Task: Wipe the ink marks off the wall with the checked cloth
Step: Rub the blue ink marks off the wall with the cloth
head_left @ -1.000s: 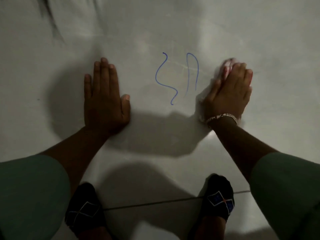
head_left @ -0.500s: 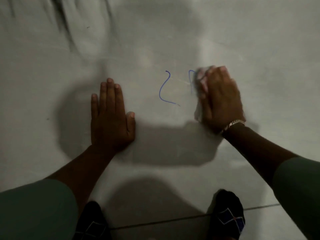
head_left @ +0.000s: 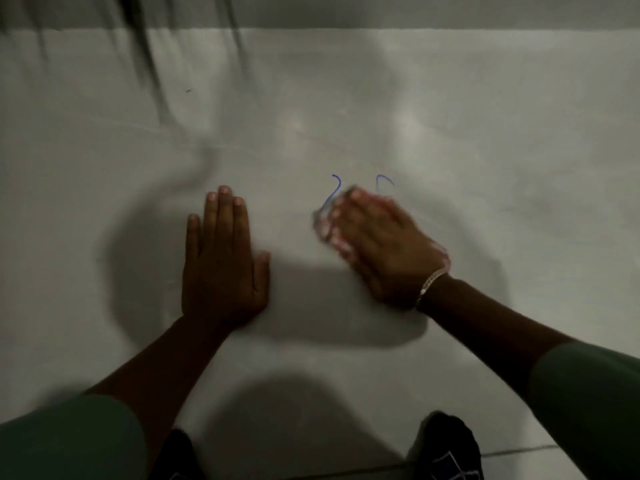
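Right hand (head_left: pixel 382 247) presses cloth (head_left: pixel 325 223) on wall (head_left: pixel 485 116).
I see ink (head_left: pixel 336 185) just beyond it; left hand (head_left: pixel 223 261) flat, holding nothing.

Left hand (head_left: pixel 223 261): flat, palm down, fingers together and straight, thumb out to the side; forearm extended, green sleeve at the elbow. Right hand (head_left: pixel 377 247): palm down, fingers angled up and to the left, motion-blurred; thin bracelet (head_left: pixel 431 282) at the wrist; forearm bare, green sleeve above.

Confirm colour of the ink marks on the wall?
Blue ink marks, seen in the head view, beside the right hand.
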